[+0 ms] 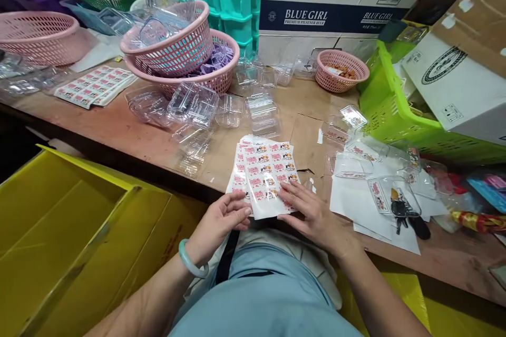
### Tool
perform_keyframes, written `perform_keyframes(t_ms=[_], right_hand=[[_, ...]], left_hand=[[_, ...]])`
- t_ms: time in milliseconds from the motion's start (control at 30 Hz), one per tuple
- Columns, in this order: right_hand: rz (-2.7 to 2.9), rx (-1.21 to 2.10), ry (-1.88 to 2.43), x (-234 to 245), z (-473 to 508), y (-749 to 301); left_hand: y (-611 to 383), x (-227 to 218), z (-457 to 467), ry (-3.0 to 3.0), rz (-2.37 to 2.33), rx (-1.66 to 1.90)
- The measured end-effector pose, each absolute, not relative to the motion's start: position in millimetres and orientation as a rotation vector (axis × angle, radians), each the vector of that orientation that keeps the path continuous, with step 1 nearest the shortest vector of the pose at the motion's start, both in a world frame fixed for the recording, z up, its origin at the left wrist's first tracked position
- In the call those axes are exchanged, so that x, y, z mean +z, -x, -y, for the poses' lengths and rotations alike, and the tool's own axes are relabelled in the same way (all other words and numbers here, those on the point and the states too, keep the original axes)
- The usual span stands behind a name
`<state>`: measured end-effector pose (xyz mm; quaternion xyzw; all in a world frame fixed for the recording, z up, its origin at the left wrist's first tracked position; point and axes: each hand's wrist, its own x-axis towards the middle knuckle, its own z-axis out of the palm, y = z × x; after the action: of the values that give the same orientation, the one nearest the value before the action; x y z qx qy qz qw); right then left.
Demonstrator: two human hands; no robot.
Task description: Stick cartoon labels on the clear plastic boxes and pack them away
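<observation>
A sheet of printed stickers (269, 179) with red lettering and cartoon cats lies at the table's front edge, on top of similar sheets fanned out to its left. My right hand (310, 210) rests over the sheet's lower right side, fingers stretched out and spread. At the lower left edge of the sheets is my left hand (225, 216), its fingers loosely bent and apart, with nothing visible in it. Whether its fingertips touch the paper I cannot tell. Just behind the sheets sits a stack of clear plastic boxes (263, 113).
Pink baskets (168, 42) with clear boxes and purple pieces stand back left. More sticker sheets (95, 87) lie further left. On the right are labelled clear boxes (393, 197), keys (401, 210) and a lime-green crate (395, 100). A yellow carton (90, 242) stands below the table edge.
</observation>
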<state>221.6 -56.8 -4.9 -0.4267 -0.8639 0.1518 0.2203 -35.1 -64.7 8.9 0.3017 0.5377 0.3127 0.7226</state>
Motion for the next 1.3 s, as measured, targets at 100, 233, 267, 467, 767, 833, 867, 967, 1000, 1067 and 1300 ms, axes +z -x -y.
perform_keyframes(t_ms=[100,233,267,467,767,833,867,967,1000,1067,1300], right_hand=[[2.356,0.455,1.207,-7,59,-217],[2.250,0.437,1.239,-8,59,-200],[2.223,0.437,1.227,-8,58,-194],[2.077,0.587,1.085,-9,45,-165],[1.793,0.937,1.167,0,43,-159],[1.711,0.978,1.170,0,41,-156],[1.669,0.996,1.176,0,41,-155],[1.515,1.038,1.248,-2,38,-152],[1.456,1.054,1.291,-2,37,-152],[1.339,1.094,1.377,-3,36,-152],[1.393,1.144,1.302,-6,35,-150]], left_hand=[[30,7,63,-0.645,-1.127,0.640],[22,4,58,-0.755,-1.137,0.695],[20,4,57,-0.802,-1.133,0.707],[15,17,45,-1.112,-1.104,0.764],[14,15,31,-1.357,-1.092,0.812],[14,14,29,-1.362,-1.082,0.805],[14,14,29,-1.361,-1.083,0.801],[14,15,29,-1.332,-1.101,0.791],[14,15,29,-1.310,-1.107,0.784],[14,15,31,-1.253,-1.117,0.778],[16,18,31,-1.103,-1.107,0.769]])
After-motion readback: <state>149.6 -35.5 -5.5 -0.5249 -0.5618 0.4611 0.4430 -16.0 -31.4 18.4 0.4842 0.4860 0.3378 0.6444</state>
